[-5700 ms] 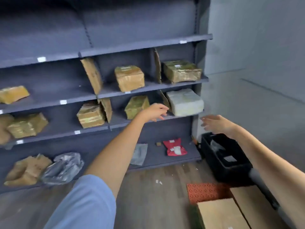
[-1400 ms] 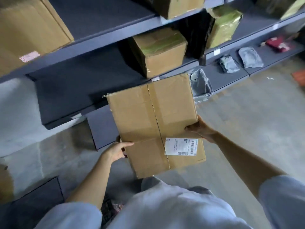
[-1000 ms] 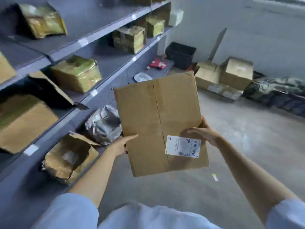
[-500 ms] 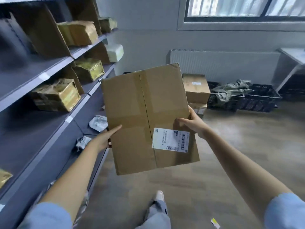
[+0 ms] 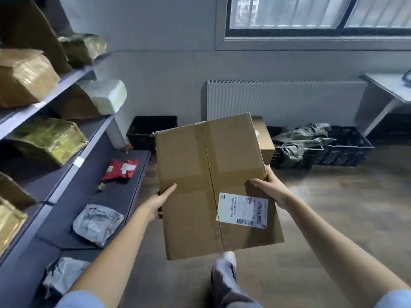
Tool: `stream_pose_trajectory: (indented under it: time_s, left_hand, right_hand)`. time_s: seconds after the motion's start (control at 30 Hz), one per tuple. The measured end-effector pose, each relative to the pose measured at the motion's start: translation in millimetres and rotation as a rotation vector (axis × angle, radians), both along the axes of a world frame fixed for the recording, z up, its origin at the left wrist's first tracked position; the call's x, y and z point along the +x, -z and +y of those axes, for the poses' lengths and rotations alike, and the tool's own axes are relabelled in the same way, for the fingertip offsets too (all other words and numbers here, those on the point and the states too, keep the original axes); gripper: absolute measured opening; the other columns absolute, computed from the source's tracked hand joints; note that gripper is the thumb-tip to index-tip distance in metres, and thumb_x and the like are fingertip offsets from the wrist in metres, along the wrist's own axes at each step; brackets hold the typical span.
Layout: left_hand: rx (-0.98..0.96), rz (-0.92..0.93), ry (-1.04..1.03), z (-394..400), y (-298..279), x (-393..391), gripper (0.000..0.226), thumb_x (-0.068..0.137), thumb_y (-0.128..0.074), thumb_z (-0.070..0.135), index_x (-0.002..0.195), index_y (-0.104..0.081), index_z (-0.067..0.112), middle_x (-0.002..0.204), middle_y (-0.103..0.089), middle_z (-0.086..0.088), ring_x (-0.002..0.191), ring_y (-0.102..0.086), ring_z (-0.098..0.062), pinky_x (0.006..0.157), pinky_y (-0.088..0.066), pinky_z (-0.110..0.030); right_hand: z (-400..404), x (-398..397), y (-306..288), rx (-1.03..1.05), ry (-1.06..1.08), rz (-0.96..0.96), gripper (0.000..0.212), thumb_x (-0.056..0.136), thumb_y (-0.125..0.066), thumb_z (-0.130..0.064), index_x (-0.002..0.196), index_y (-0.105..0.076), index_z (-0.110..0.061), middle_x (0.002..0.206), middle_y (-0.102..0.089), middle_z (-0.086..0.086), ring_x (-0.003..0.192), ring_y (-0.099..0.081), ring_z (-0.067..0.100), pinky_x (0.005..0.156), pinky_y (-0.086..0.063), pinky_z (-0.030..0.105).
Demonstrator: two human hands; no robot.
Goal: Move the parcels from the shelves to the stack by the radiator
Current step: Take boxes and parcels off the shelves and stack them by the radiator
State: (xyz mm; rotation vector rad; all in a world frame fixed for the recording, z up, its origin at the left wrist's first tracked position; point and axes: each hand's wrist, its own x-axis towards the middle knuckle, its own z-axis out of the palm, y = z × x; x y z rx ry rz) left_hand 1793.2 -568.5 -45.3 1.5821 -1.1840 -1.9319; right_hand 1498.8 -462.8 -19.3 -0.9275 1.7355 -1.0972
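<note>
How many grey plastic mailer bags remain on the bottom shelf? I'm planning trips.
2: one grey bag mid-shelf, another grey bag nearer the camera. More may be hidden.

We see parcel storeroom: grey shelving (image 5: 93,172) left loaded with taped parcels (image 5: 47,142), mailer bags (image 5: 97,223); far wall radiator (image 5: 287,101), black crates (image 5: 347,150).

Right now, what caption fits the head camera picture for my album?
Both hands, left hand and right hand, carry a cardboard box toward the radiator.
</note>
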Motion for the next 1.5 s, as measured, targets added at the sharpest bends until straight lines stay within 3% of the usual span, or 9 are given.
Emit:
stream_pose_trajectory:
  time_s: [0.13,0.27,0.4,0.53,0.7,0.9,1.13,1.3,1.5]
  left_hand:
    - [0.000,-0.103,0.003,-130,15,-57,0.084,0.087,-0.053,0.052,0.149,-0.015,0.010,0.154,-0.024,-0.003,0.140,-0.029,-0.027,0.108,-0.030,-0.048]
    - [0.019,-0.142,-0.021,-248,6,-118,0.089,0.080,-0.060,0.057,0.145,-0.028,0.005,0.147,-0.039,-0.009,0.130,-0.044,-0.026,0.097,-0.041,-0.037]
    - [0.086,-0.169,-0.068,-334,14,-139,0.106,0.066,-0.068,0.064,0.145,-0.026,0.006,0.141,-0.046,-0.011,0.123,-0.052,-0.029,0.098,-0.044,-0.040]
    - [0.222,-0.135,-0.168,-438,66,-137,0.122,0.046,-0.073,0.073,0.144,-0.032,0.012,0.131,-0.057,-0.013,0.103,-0.063,-0.030,0.072,-0.057,-0.042]
    - [0.417,-0.197,-0.178,-587,227,-143,0.148,0.024,-0.068,0.088,0.149,-0.018,0.027,0.151,-0.035,-0.001,0.133,-0.042,-0.028,0.104,-0.037,-0.056]
    - [0.443,-0.356,-0.212,-710,256,-225,0.106,0.073,-0.052,0.074,0.152,-0.006,0.020,0.160,-0.003,0.001,0.147,-0.008,-0.026,0.116,-0.012,-0.052]
    - [0.611,-0.372,-0.300,-779,423,-270,0.126,0.041,-0.058,0.088,0.146,-0.030,0.024,0.149,-0.037,-0.004,0.134,-0.038,-0.031,0.111,-0.031,-0.053]
    - [0.752,-0.197,-0.509,-761,517,-300,0.084,0.072,-0.052,0.075,0.138,-0.045,0.024,0.131,-0.058,-0.005,0.111,-0.060,-0.025,0.085,-0.051,-0.037]
    - [0.872,-0.002,-0.611,-749,545,-371,0.078,0.079,-0.048,0.068,0.140,-0.040,0.020,0.136,-0.054,-0.010,0.122,-0.053,-0.030,0.097,-0.047,-0.048]
  right_hand:
    - [-108,-44,13,0.012,0.059,-0.057,0.050,0.089,-0.057,-0.002,0.125,-0.035,-0.029,0.090,-0.047,-0.013,0.078,-0.052,-0.002,0.079,-0.047,0.020]
    - [-218,-101,19,0.075,0.100,-0.106,0.056,0.087,-0.061,-0.007,0.136,-0.035,-0.019,0.120,-0.059,0.007,0.100,-0.060,0.018,0.084,-0.051,0.026]
    - [-324,-131,18,0.119,0.075,-0.112,0.053,0.087,-0.060,-0.011,0.135,-0.037,-0.019,0.111,-0.059,0.004,0.093,-0.061,0.017,0.075,-0.052,0.024]
    - [-429,-144,34,0.153,-0.014,-0.102,0.061,0.089,-0.059,-0.014,0.142,-0.029,-0.026,0.125,-0.054,0.005,0.104,-0.058,0.020,0.074,-0.051,0.025]
    - [-567,-161,110,0.240,-0.006,-0.102,0.074,0.088,-0.061,-0.020,0.147,-0.016,-0.027,0.133,-0.047,0.003,0.109,-0.054,0.017,0.081,-0.049,0.024]
    - [-716,-202,247,0.410,0.072,-0.159,0.072,0.088,-0.061,-0.024,0.146,-0.019,-0.027,0.140,-0.046,0.006,0.120,-0.050,0.022,0.101,-0.045,0.039]
    - [-803,-259,404,0.604,0.055,-0.159,0.071,0.086,-0.064,-0.029,0.145,-0.024,-0.032,0.136,-0.051,-0.001,0.119,-0.052,0.017,0.104,-0.043,0.041]
    - [-880,-295,488,0.618,-0.226,0.049,0.067,0.086,-0.063,-0.030,0.143,-0.028,-0.026,0.134,-0.051,-0.001,0.120,-0.051,0.019,0.101,-0.043,0.035]
    - [-946,-324,538,0.553,-0.438,0.565,0.064,0.092,-0.050,-0.032,0.149,-0.021,-0.022,0.156,-0.022,0.005,0.142,-0.023,0.026,0.115,-0.025,0.041]
